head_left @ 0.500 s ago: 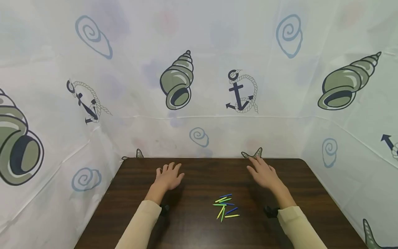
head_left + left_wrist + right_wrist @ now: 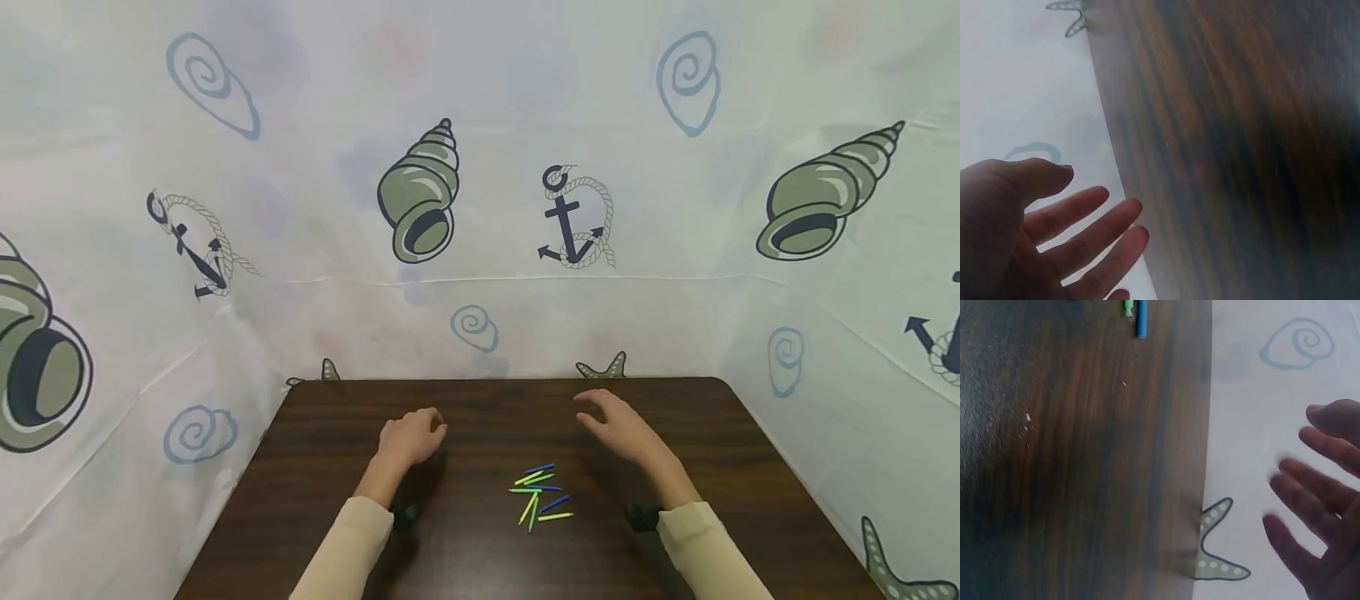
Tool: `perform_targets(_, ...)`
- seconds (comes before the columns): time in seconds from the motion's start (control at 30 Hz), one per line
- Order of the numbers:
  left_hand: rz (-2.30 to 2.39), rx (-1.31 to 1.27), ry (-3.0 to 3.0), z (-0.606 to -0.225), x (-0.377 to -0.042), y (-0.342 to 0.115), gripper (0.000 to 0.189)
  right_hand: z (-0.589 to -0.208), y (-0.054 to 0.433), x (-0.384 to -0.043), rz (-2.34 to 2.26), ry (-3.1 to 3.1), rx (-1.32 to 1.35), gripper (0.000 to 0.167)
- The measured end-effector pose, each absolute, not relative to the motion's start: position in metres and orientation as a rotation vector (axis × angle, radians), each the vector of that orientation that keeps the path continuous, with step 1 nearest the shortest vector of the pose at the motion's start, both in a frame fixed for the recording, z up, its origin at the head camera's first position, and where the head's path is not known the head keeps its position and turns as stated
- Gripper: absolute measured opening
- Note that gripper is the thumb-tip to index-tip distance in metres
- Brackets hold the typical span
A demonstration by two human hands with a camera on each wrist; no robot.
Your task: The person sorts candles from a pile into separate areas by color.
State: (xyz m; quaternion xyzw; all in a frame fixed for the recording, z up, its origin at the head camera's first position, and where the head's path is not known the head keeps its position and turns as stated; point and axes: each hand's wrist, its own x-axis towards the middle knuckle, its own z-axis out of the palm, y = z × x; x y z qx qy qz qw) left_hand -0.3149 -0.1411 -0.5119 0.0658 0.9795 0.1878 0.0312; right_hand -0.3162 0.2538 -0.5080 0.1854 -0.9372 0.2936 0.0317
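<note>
A loose pile of several slim, pointed sticks lies on the dark wooden table in the head view: yellow sticks (image 2: 556,517), green sticks (image 2: 533,515) and blue sticks (image 2: 554,504). My left hand (image 2: 409,437) hovers over the table to the left of the pile, fingers loosely bent and holding nothing. On the other side, farther back than the sticks, my right hand (image 2: 618,425) is raised with relaxed, spread fingers and nothing in them. At the top of the right wrist view, the ends of a blue stick (image 2: 1142,319) and a green stick (image 2: 1129,306) show.
The dark wooden table (image 2: 480,567) reaches back to a white patterned cloth (image 2: 510,83) printed with shells, anchors and starfish. This cloth also hangs along the left and right sides. Both forearms wear pale sleeves (image 2: 345,542) with dark wrist cameras (image 2: 641,517).
The left hand's fingers have gone from spread to loosely bent. My right hand has come slightly toward me, its fingers more bent. The sticks lie as before; the head view has shifted a little.
</note>
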Motion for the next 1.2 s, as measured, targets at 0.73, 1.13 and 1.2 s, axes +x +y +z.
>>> perform_targets(0.73, 1.061, 0.78, 2.618, -0.549, -0.297, -0.079, 0.02, -0.533, 0.225, -0.306, 1.051, -2.978, 0.709, 0.006)
perform_targets(1.13, 0.904, 0.729, 2.728, -0.557, -0.299, -0.051, 0.006, -0.546, 0.218, -0.3, 1.128, -3.019, 0.688, 0.004)
perform_targets(1.2, 0.878, 0.732, 2.74, -0.56, -0.3, -0.048, 0.007, -0.547, 0.217, -0.299, 1.131, -3.016, 0.686, 0.004)
